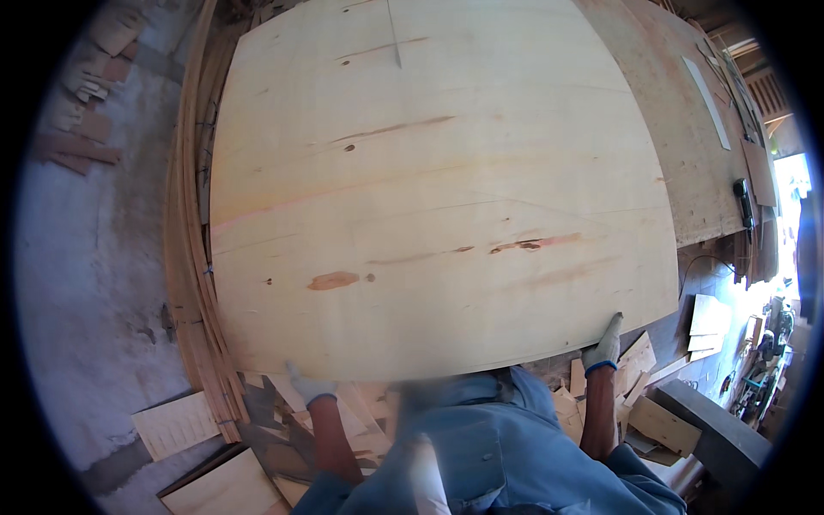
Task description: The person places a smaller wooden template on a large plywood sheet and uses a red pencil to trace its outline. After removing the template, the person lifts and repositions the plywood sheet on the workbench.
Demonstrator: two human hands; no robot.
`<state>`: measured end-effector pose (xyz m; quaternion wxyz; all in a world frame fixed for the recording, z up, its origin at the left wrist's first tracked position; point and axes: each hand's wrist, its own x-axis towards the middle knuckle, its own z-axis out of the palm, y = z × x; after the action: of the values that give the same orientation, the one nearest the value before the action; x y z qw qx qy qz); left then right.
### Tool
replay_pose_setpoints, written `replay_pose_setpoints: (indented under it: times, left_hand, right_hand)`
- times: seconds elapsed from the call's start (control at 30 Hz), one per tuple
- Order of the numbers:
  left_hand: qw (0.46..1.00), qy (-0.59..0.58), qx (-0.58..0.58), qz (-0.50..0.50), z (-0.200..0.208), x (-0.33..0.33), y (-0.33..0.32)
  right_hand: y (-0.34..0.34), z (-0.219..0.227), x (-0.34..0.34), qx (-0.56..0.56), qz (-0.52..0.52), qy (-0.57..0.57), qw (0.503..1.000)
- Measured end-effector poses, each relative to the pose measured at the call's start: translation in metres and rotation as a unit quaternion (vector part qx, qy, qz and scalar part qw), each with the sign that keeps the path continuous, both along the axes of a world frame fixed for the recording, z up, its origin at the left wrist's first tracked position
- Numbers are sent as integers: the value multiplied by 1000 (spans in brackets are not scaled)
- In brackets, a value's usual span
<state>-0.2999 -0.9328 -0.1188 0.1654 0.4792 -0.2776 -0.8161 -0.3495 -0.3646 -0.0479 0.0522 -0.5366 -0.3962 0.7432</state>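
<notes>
Start nearest: see blue shirt (515, 446), close up to the near edge of board (442, 197). Find left hand (311, 386) at that edge, toward the left corner, touching; can't tell whether clamped, with fingers mostly hidden. Near the right corner, see right hand (604, 345) clamped on board, thumb over the top face (gloved, both of them). Find board lying broad face up across the middle, knotty and streaked.

To handle it well: grip both near corners evenly, thumbs on top; move both arms together, no twisting; favour flat palms over fingertips, given likely splinters. Mind footing among scraps (633, 365) below, probably loose underfoot, and grey beam (712, 433) at right. Watch clearance along planks (182, 215), just beside the left edge.

Farther off at right, note brown surface (665, 129); can't tell whether touching board. Toward its far side, note black tool (743, 202).
</notes>
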Motion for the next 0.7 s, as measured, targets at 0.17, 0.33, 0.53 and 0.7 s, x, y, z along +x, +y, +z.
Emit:
replay_pose_setpoints:
  times: [0.17,0.33,0.53,0.7]
  left_hand:
    - [1000,15,3,-11,-5,-7,-9]
    - [1000,4,-9,-9,-8,-16,-7]
    - [999,12,48,12,-15,-34,-16]
    - [998,41,-11,-41,-17,-37,-16]
  right_hand:
    - [21,-29,0,2,-17,-2,1000]
    - [35,-57,-3,15,-35,22,999]
    - [39,-67,-25,20,-47,22,998]
    - [41,-74,-38,19,-55,29,998]
